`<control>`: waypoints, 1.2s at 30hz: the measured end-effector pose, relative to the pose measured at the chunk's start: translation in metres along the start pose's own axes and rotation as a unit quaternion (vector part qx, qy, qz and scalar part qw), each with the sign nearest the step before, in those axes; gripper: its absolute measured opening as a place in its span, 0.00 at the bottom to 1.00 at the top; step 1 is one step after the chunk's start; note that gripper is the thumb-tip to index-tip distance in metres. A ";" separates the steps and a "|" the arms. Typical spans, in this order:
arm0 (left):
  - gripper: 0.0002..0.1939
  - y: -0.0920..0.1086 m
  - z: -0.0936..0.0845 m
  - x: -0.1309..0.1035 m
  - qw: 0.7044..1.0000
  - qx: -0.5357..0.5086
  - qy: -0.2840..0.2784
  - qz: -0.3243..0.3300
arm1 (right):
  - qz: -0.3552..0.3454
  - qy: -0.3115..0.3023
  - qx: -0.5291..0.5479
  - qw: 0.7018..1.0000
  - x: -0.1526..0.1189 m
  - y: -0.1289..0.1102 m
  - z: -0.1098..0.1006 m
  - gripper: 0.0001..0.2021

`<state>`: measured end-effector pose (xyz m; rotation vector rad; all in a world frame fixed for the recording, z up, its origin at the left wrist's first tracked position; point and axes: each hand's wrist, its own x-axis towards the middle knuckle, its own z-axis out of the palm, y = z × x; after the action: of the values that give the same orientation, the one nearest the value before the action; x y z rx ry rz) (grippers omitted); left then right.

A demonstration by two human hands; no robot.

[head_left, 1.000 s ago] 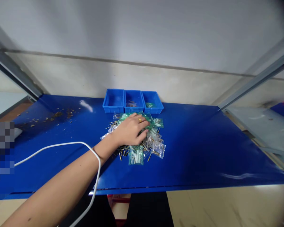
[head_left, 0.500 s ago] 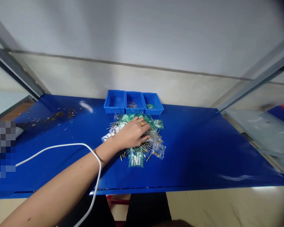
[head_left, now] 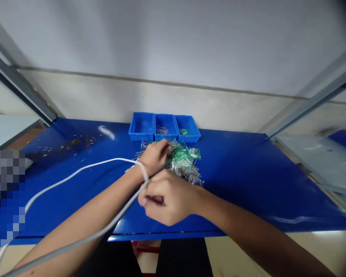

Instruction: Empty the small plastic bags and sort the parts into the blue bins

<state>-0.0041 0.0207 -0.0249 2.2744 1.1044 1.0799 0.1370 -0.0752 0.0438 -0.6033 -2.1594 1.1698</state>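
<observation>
My left hand [head_left: 154, 157] is closed, fingers curled down at the back left of a pile of small packets; what the fingertips grip is hidden. Green-tinted plastic bags [head_left: 181, 154] and clear plastic bags [head_left: 186, 171] with thin metal pins make up the pile. Nearer to me, my right hand [head_left: 170, 198] is raised in front of the pile, its thumb and fingers pinched together. I cannot make out anything between them. A white cable [head_left: 112, 221] bends beside its index finger and runs over my left wrist.
Three blue bins [head_left: 165, 137] stand side by side behind the pile; small packets lie in the middle and right ones. Brown debris [head_left: 75, 143] is scattered at the left of the blue table [head_left: 233, 173]. Metal posts [head_left: 314, 100] flank the table.
My right hand has come in from the lower right to the cable and pile. My left hand has drawn slightly left and curled. The cable has shifted up and left.
</observation>
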 end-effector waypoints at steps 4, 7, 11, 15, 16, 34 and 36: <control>0.12 0.008 -0.007 -0.001 0.998 -0.060 0.011 -0.029 | -0.002 -0.144 0.106 0.984 -0.003 0.013 -0.029 0.16; 0.15 0.014 -0.012 -0.001 0.996 -0.073 0.027 -0.041 | 0.006 0.180 -0.043 0.983 -0.008 0.027 -0.047 0.18; 0.17 0.018 -0.017 -0.002 0.997 -0.075 0.011 -0.035 | 0.047 0.385 -0.137 0.912 -0.013 0.054 -0.067 0.06; 0.18 0.019 -0.017 -0.003 0.997 -0.070 -0.010 -0.025 | 0.128 0.303 -0.032 0.944 -0.014 0.078 -0.073 0.09; 0.19 0.019 -0.016 -0.003 0.997 -0.070 -0.009 -0.027 | 0.137 0.291 -0.013 0.947 -0.014 0.082 -0.072 0.10; 0.15 0.014 -0.008 -0.003 0.988 -0.128 0.037 -0.081 | 0.137 0.378 0.013 0.915 -0.010 0.101 -0.060 0.14; 0.14 0.014 -0.008 -0.003 0.988 -0.128 0.036 -0.080 | 0.142 0.380 0.021 0.914 -0.010 0.101 -0.060 0.14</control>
<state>-0.0051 0.0096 -0.0128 1.9282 1.0865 1.1720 0.1965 0.0047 -0.0199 -1.1582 -1.4052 0.8984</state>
